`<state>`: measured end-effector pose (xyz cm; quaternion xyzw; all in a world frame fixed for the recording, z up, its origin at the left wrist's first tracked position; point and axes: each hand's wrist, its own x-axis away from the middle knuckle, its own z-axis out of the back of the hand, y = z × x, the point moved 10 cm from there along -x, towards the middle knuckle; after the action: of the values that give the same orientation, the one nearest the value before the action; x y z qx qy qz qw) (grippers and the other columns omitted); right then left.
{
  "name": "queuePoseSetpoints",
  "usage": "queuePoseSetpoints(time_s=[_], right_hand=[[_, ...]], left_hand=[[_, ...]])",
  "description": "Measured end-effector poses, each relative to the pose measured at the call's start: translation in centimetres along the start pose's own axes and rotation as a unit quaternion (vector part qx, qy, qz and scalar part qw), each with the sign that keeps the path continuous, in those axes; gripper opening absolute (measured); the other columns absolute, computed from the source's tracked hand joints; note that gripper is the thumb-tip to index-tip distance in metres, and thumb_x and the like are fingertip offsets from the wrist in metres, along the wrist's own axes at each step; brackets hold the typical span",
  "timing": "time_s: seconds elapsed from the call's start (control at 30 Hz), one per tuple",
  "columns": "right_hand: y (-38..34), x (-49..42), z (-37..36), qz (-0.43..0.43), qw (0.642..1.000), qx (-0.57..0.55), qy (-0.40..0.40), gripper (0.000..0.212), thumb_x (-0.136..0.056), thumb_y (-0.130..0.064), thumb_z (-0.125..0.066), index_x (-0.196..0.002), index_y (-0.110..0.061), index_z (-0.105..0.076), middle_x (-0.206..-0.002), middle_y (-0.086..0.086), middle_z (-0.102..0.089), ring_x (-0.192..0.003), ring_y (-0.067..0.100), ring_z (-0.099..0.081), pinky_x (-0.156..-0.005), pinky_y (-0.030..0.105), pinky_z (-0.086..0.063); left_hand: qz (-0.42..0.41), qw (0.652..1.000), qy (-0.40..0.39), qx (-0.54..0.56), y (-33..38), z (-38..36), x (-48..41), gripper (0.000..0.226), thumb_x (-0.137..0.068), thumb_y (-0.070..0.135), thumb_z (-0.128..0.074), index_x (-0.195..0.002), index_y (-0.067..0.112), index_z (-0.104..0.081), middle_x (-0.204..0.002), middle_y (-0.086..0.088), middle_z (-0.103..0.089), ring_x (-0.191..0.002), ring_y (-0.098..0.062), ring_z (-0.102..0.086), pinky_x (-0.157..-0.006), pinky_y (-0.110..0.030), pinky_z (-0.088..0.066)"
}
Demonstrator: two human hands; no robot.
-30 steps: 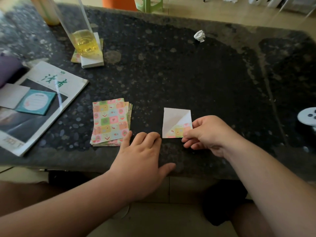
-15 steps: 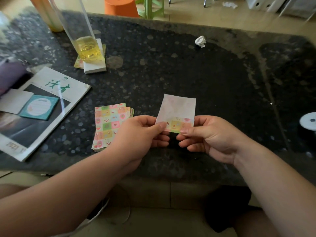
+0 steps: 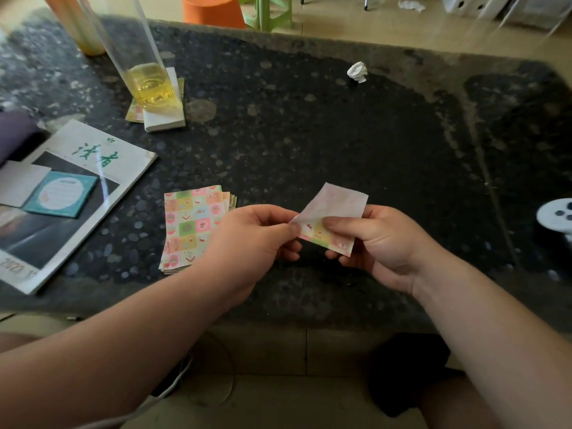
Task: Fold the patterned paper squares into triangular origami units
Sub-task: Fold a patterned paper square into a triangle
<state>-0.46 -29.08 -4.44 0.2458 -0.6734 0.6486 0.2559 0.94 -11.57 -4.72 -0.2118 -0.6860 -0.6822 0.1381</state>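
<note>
**Paper lifted for the next fold**

1 second ago the paper [image 3: 335, 209] lay flat on the table [image 3: 309, 134]. Now we hold it in the air, tilted, just right of the stack [image 3: 192, 224]. We judge 1 unit is mid-fold, with its next crease being lined up. Our left hand [image 3: 247, 239] pinches its left corner between thumb and forefinger; our right hand [image 3: 380, 243] clamps the patterned flap, thumb on top.
</note>
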Motion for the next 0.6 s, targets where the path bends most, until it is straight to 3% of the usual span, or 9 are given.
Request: queuePoseSetpoints(time_s=[0.17,0.3,0.37,0.43,0.53,0.6], right_hand=[[0.0,-0.3,-0.1,0.014,1.0,-0.014,0.004,0.023,-0.087,-0.016,-0.078,-0.109,-0.011,-0.073,-0.094,0.007,-0.08,-0.068,0.018,-0.074,-0.052,0.025,-0.053],[0.0,-0.4,-0.1,0.027,0.999,-0.018,-0.013,0.023,-0.084,-0.016,-0.076,-0.106,-0.009,-0.074,-0.092,0.009,-0.08,-0.066,0.017,-0.073,-0.051,0.023,-0.052],[0.0,-0.5,-0.2,0.039,0.999,0.0,-0.023,0.014,-0.093,-0.008,-0.068,-0.104,-0.01,-0.075,-0.09,0.008,-0.08,-0.063,0.015,-0.072,-0.048,0.021,-0.05],[0.0,-0.5,-0.1,0.046,0.998,0.017,-0.029,0.02,-0.098,0.0,-0.058,-0.104,-0.01,-0.075,-0.089,0.007,-0.079,-0.061,0.014,-0.071,-0.047,0.02,-0.049],[-0.6,-0.5,-0.1,0.07,0.996,0.025,-0.042,0.019,-0.098,0.001,-0.058,-0.104,-0.008,-0.074,-0.085,0.01,-0.078,-0.059,0.014,-0.07,-0.047,0.02,-0.049],[-1.1,-0.2,-0.1,0.089,0.994,0.015,-0.057,0.017,-0.087,-0.013,-0.07,-0.102,-0.007,-0.073,-0.086,0.011,-0.078,-0.058,0.015,-0.069,-0.047,0.02,-0.049]], left_hand=[[-0.014,0.999,-0.012,0.035,0.4,-0.3,0.2,0.029,-0.093,-0.003,-0.065,-0.078,0.017,-0.082,-0.084,-0.009,-0.077,-0.071,-0.014,-0.067,-0.065,-0.029,-0.055],[-0.003,0.995,-0.063,0.072,0.4,-1.0,0.3,0.026,-0.093,-0.006,-0.062,-0.085,0.009,-0.082,-0.09,-0.016,-0.075,-0.077,-0.02,-0.068,-0.067,-0.029,-0.055],[0.008,0.989,-0.095,0.114,0.4,-1.6,0.5,0.011,-0.085,0.002,-0.071,-0.091,0.001,-0.08,-0.089,-0.018,-0.073,-0.077,-0.022,-0.066,-0.066,-0.029,-0.055],[0.02,0.984,-0.103,0.145,0.4,-1.9,0.5,0.033,-0.074,0.017,-0.078,-0.097,-0.006,-0.075,-0.087,-0.016,-0.072,-0.075,-0.022,-0.065,-0.065,-0.03,-0.056],[0.012,0.99,-0.08,0.112,0.3,-1.5,0.2,0.026,-0.099,0.019,-0.059,-0.094,0.0,-0.076,-0.083,-0.014,-0.074,-0.071,-0.022,-0.067,-0.065,-0.031,-0.057],[0.016,0.993,-0.078,0.09,0.3,-1.5,0.3,0.016,-0.098,0.012,-0.06,-0.105,0.006,-0.074,-0.084,-0.015,-0.075,-0.069,-0.022,-0.069,-0.062,-0.03,-0.057]])
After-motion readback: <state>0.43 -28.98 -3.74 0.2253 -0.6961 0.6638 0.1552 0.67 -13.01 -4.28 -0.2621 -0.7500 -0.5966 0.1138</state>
